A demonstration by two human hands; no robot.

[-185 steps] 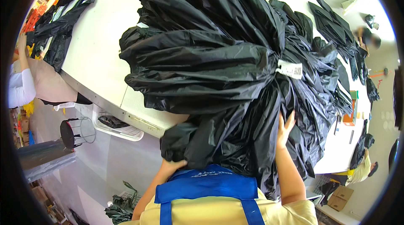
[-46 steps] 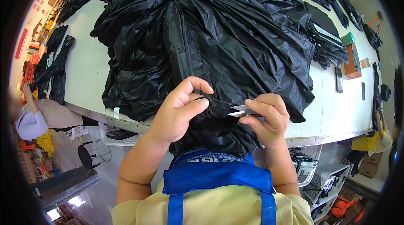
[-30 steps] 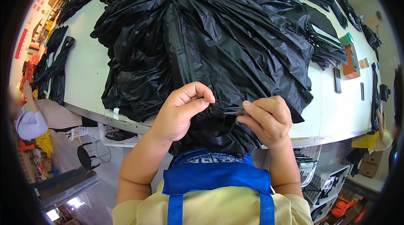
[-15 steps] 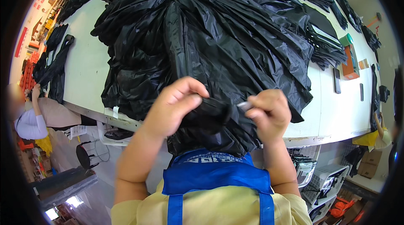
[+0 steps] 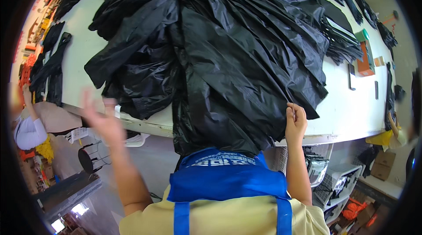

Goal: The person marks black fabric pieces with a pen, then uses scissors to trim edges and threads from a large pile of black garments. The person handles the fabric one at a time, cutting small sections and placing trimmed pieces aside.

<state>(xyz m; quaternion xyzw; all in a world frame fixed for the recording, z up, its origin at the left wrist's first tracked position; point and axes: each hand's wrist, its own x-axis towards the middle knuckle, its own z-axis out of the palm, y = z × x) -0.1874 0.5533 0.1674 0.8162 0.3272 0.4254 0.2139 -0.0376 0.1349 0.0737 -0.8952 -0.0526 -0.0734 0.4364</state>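
A big heap of black garments (image 5: pixel 228 55) lies on the white table (image 5: pixel 347 112), its near end spilling over the table edge toward the person's blue apron (image 5: pixel 224 178); the right hand (image 5: pixel 295 123) is at the heap's right edge, fingers pinched together on a small thin thing too small to tell; the left hand (image 5: pixel 102 121) is blurred, in the air off the table's near edge, fingers spread apart, holding nothing. A green and orange box (image 5: pixel 364 52) stands on the table far right; white bins (image 5: pixel 332 182) under the table hold dark bundles.
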